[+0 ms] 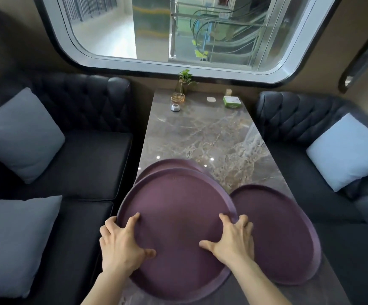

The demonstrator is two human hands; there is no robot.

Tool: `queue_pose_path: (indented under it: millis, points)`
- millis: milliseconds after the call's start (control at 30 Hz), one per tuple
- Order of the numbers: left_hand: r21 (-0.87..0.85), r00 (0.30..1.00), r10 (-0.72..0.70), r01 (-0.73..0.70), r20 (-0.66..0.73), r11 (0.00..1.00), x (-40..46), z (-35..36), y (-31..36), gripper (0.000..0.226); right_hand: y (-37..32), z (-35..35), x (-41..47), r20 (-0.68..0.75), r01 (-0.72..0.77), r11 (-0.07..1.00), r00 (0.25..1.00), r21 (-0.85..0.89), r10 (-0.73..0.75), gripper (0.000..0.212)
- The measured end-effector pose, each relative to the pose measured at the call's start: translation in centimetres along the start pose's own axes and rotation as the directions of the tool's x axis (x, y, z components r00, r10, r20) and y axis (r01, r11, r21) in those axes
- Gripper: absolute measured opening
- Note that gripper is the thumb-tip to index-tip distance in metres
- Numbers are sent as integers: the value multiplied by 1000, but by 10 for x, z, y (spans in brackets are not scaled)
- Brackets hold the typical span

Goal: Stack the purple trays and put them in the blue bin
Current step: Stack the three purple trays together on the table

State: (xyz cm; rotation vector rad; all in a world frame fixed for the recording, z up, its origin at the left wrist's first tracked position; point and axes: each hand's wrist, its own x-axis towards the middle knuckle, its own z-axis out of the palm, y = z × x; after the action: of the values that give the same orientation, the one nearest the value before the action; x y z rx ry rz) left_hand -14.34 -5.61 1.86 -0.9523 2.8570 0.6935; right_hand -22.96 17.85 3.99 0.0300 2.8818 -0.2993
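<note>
Three round purple trays lie at the near end of a marble table (200,133). The biggest-looking tray (174,199) is nearest me, and both hands grip it. My left hand (121,243) clasps its left rim with the thumb on the inside. My right hand (231,238) holds its right rim, fingers curled over the edge. This tray overlaps a second purple tray (169,165) behind it, of which only the far rim shows. A third purple tray (277,230) lies to the right, partly under the held tray's edge. No blue bin is in view.
Dark tufted sofas flank the table, with grey cushions (22,133) on the left and a pale cushion (350,150) on the right. At the table's far end stand a small plant in a vase (184,81), a glass ashtray (178,97), a silver bell (175,107) and a green box (232,102).
</note>
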Motion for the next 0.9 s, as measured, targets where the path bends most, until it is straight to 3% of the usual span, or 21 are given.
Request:
queue_pose_path:
  millis: [367,700,900]
  points:
    - [-9,997,-70,70,30,998,124,49,26,103,-21,23,148,100,94,996,991,-13,-92,102]
    - [32,993,-108,107,42,994,174,84,33,91,-24,50,213,169,86,996,982,23,-89,98]
    - [107,978,-133,151,-162,983,190,88,32,84,-22,50,243,93,86,996,992,39,-89,103]
